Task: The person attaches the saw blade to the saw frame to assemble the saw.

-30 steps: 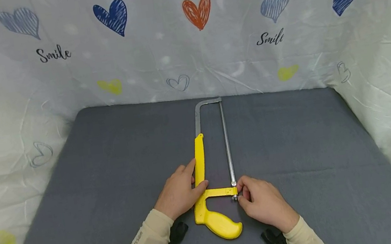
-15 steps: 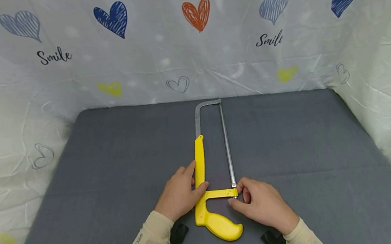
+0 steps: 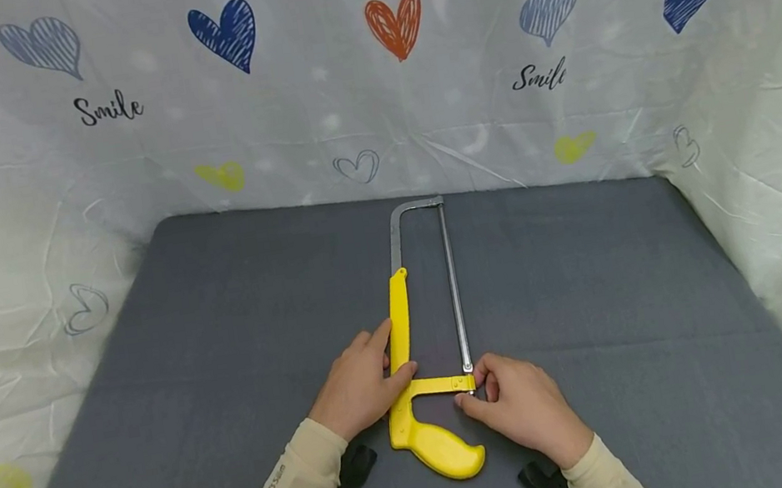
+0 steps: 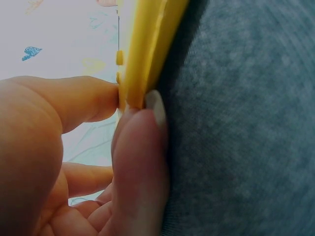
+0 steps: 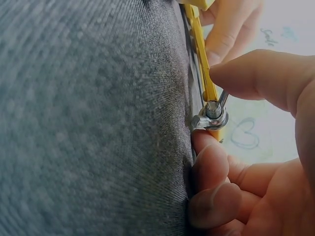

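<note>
A hacksaw [image 3: 399,319] with a yellow grip and frame lies flat on the grey cloth, its metal bow at the far end and its blade along the right side. My left hand [image 3: 361,385] holds the yellow frame; thumb on top, fingertips at its outer edge, as the left wrist view confirms. At the blade's near end, my right hand [image 3: 529,405] has its thumb and fingers around a metal wing nut [image 5: 212,115] on a threaded stud. The thumb lies by one wing and a fingertip under the other. From the head view the nut is mostly hidden.
Grey cloth [image 3: 218,303] covers the table. A white curtain [image 3: 309,104] with printed hearts stands behind and at both sides. Black wrist cameras sit under both sleeves, close to the cloth.
My right thumb has moved left across the wing nut, covering it in the head view. The left hand and the hacksaw stay in place.
</note>
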Available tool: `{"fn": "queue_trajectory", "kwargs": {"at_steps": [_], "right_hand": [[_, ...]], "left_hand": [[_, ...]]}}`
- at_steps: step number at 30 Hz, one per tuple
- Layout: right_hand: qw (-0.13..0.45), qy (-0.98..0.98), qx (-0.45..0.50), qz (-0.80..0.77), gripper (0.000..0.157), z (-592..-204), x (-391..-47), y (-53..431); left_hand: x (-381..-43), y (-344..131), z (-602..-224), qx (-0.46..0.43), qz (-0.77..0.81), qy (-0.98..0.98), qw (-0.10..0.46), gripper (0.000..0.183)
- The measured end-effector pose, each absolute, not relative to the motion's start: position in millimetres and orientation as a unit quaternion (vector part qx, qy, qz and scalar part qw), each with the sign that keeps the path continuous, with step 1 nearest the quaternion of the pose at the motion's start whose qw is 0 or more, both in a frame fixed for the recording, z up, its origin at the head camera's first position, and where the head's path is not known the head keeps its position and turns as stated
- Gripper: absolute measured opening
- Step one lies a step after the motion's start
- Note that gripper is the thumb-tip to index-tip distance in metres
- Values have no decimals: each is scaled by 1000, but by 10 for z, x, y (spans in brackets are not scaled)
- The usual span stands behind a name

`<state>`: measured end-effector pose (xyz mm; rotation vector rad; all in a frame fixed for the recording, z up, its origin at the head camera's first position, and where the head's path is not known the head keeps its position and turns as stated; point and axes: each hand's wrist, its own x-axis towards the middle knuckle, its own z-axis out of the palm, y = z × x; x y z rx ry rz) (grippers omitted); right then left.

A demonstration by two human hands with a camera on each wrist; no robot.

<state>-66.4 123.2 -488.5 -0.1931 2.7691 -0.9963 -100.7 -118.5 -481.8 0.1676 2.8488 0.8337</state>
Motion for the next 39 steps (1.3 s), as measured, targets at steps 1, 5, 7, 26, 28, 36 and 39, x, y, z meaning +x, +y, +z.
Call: {"fn": "queue_trajectory", "kwargs": {"at_steps": [1, 5, 7, 26, 28, 36, 39], "right_hand": [[94, 934, -66, -338, 27, -4882, -662, 1231], [85, 934, -72, -340, 25, -4881, -659, 1234], [83, 934, -73, -339, 24, -4884, -661, 1236], [87, 932, -77, -343, 16, -4905, -674, 1270], [87, 932, -79, -343, 16, -4905, -675, 1272], [87, 932, -83, -341, 15, -4903, -685, 1276], [87, 932, -84, -342, 15, -4903, -686, 1277]], "left_hand": [[-1008, -1185, -4817, 56, 279, 955, 84, 83], [-1018, -1185, -4813, 54, 281, 954, 86, 83], [-1019, -1185, -4812, 54, 281, 954, 88, 83], [-1030, -1181, -4805, 42, 289, 952, 94, 83], [-1035, -1180, -4803, 39, 292, 951, 97, 83], [-1042, -1182, -4807, 37, 296, 950, 96, 83], [-1041, -1181, -4803, 38, 294, 950, 95, 83]]}}
